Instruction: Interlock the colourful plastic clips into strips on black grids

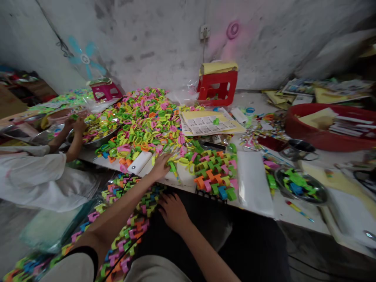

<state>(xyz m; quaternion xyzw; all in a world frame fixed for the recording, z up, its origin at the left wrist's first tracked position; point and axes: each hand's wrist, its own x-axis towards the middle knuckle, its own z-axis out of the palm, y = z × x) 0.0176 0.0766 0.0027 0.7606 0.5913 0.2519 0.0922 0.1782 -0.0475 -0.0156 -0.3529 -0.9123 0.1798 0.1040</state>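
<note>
My left hand [161,166] reaches onto the table edge, fingers stretched flat on the near rim of a big heap of bright plastic links [143,121], next to a white flat device [139,162]. My right hand [173,211] rests low over my lap, fingers curled on the end of a long woven chain of links [129,231] that runs down to the lower left. A woven mat of links [216,172] lies on the table just right of my left hand.
A person in white at the left has both hands [76,125] in a metal tray of links. On the table are sticker sheets [208,123], a red stool [217,88], a white bag [254,182], a metal bowl [299,186] of pieces and a red basin [323,133].
</note>
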